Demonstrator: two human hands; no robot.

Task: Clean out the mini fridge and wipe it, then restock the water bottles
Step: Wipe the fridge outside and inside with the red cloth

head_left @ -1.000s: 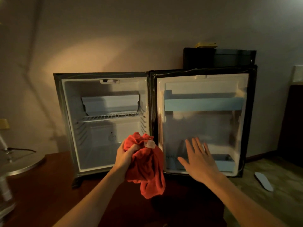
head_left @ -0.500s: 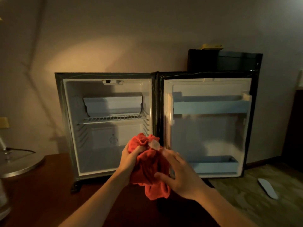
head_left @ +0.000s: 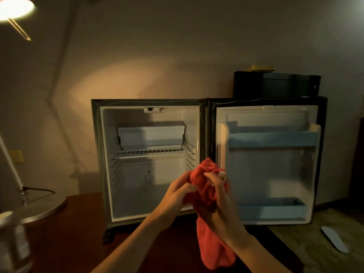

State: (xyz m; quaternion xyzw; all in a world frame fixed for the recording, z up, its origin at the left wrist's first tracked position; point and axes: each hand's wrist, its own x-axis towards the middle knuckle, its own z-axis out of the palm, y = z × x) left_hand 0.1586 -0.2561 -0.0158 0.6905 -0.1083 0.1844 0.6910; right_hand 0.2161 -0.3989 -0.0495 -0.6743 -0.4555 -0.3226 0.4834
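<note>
A soft red cloth [head_left: 211,219], nubby like terry or microfibre, is bunched into a loose wad in front of the open mini fridge [head_left: 151,160]; its lower end hangs down in a limp fold. Both hands grip it. The left hand [head_left: 177,194] has its fingers curled round the wad's left side, and the right hand [head_left: 218,201] closes over the front with its fingers tucked into the top folds, just beside a small pale tag on the cloth.

The fridge stands on a dark reddish wooden surface [head_left: 82,233], a boxy cabinet with a dark frame and a smooth white plastic lining. Moulded ribs line its side walls, a thin wire shelf [head_left: 153,151] spans the cavity, and a pale angular cover sits above the shelf at the back. A round dial shows on the rear wall. No bottles are visible inside.

The fridge door [head_left: 269,164] is swung fully open to the right, showing a white inner panel with two pale blue plastic rails: an upper rail [head_left: 273,139] and a lower rail [head_left: 273,210].

Behind the door's top edge stands a black box [head_left: 275,84] with a yellow object on it. At left a lamp [head_left: 13,8] glows above a round metal base [head_left: 39,209], and a blurred clear bottle [head_left: 11,243] stands at the frame's edge. A flat white slipper [head_left: 333,239] lies on the patterned floor at right.
</note>
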